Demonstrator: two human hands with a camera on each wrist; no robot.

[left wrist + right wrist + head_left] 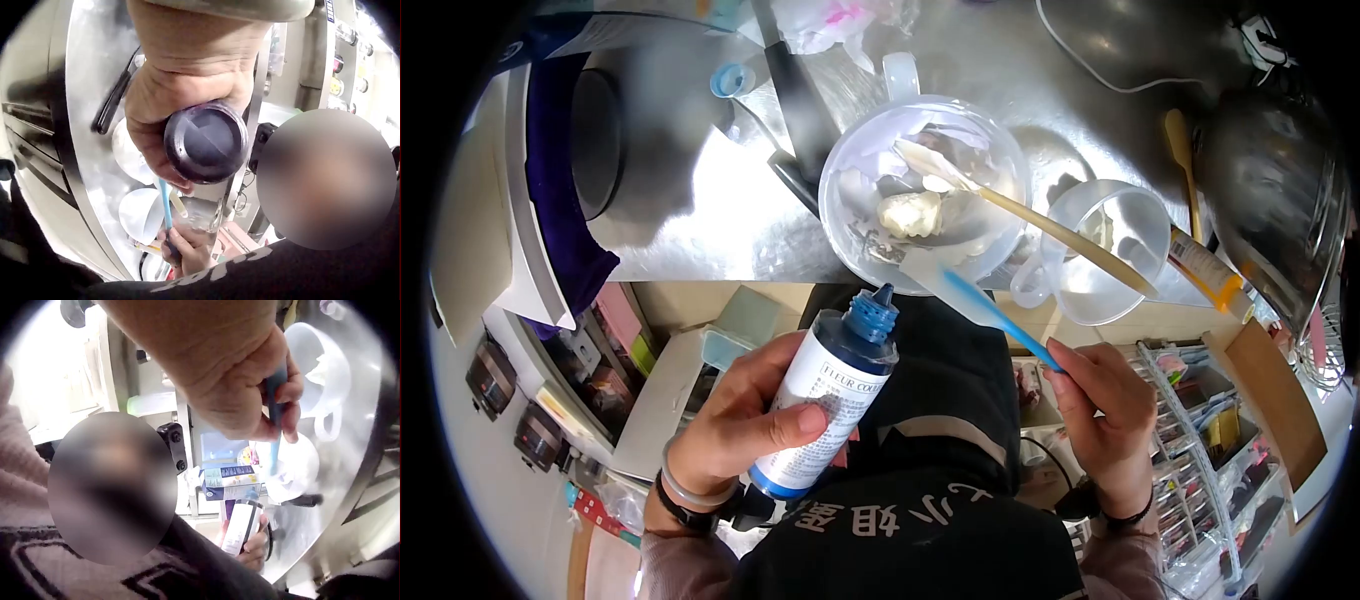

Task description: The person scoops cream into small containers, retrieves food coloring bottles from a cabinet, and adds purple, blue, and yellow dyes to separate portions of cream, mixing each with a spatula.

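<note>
The left hand point(745, 425) grips a white-labelled bottle point(825, 400) with dark blue contents, its blue nozzle tilted up; in the left wrist view the bottle's round base point(206, 144) faces the camera. Between thumb and fingers, the right hand point(1105, 410) pinches the blue handle of a spatula point(990, 312). The spatula's pale blade lies at the near rim of a translucent jug point(835, 215). Inside this jug are a lump of cream point(912, 214), smears on the wall, and the pale blade of a second, wooden-handled spatula point(1070, 238), which leans across the rim.
Right of the jug stands a smaller translucent jug point(1135, 270), with an orange-tipped tube point(1200, 265) beside it. A small blue cap point(730, 80) and a black-handled tool point(795, 110) lie at the left. Far right is a large metal bowl point(1270, 190).
</note>
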